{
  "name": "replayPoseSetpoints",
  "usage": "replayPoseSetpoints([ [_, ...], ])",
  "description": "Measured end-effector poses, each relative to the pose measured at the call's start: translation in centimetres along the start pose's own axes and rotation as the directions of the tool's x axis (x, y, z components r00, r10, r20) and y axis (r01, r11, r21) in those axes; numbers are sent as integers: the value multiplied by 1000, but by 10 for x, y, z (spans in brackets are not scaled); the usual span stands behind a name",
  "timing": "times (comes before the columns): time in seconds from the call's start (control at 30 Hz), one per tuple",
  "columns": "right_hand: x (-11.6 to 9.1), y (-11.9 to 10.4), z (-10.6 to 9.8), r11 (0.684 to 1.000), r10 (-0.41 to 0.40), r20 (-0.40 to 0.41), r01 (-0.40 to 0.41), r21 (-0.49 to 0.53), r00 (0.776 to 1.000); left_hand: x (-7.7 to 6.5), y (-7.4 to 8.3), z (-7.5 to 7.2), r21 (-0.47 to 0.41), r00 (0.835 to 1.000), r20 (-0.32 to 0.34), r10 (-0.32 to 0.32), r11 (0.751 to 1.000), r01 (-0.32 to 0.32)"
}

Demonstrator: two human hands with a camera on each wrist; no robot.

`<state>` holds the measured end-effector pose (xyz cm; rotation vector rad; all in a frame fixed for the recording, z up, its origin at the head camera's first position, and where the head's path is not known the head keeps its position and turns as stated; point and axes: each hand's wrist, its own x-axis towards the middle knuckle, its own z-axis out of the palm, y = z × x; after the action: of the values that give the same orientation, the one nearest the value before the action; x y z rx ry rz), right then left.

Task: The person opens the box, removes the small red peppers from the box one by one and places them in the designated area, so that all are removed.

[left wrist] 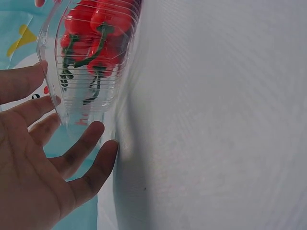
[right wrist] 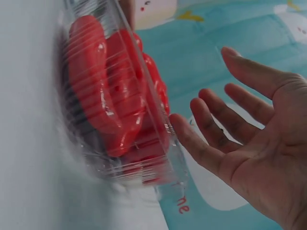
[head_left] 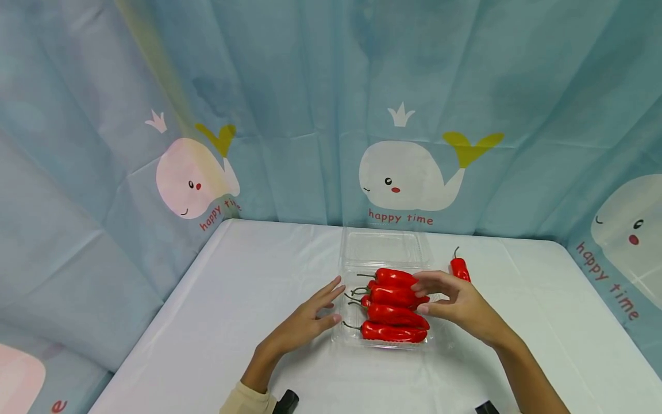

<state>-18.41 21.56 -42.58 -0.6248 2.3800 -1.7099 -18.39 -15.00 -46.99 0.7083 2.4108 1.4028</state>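
Several red chili peppers (head_left: 395, 314) with green stems lie side by side in a clear plastic clamshell box (head_left: 388, 345), its lid (head_left: 383, 247) folded back behind them. At the box's left side, my left hand (head_left: 305, 322) spreads its fingers; in the left wrist view the fingertips (left wrist: 43, 67) are right at the plastic rim. My right hand (head_left: 457, 302) hovers at the right end of the peppers with fingers relaxed and nothing in them. In the right wrist view that hand (right wrist: 259, 129) has its palm bare, one fingertip near the box wall (right wrist: 158, 110).
One more red pepper (head_left: 459, 268) lies outside the box, behind my right hand. The white-covered table (head_left: 248, 270) ends at a blue curtain (head_left: 300, 115) printed with whales. Dark wrist devices (head_left: 286, 401) show at the lower edge.
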Motion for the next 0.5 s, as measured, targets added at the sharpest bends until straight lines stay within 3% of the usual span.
replayPoseSetpoints([
  [0.5,6,10,14,999,50,57,-50,-6,997,0,2,0,1,1000,1,-10,1000,10],
])
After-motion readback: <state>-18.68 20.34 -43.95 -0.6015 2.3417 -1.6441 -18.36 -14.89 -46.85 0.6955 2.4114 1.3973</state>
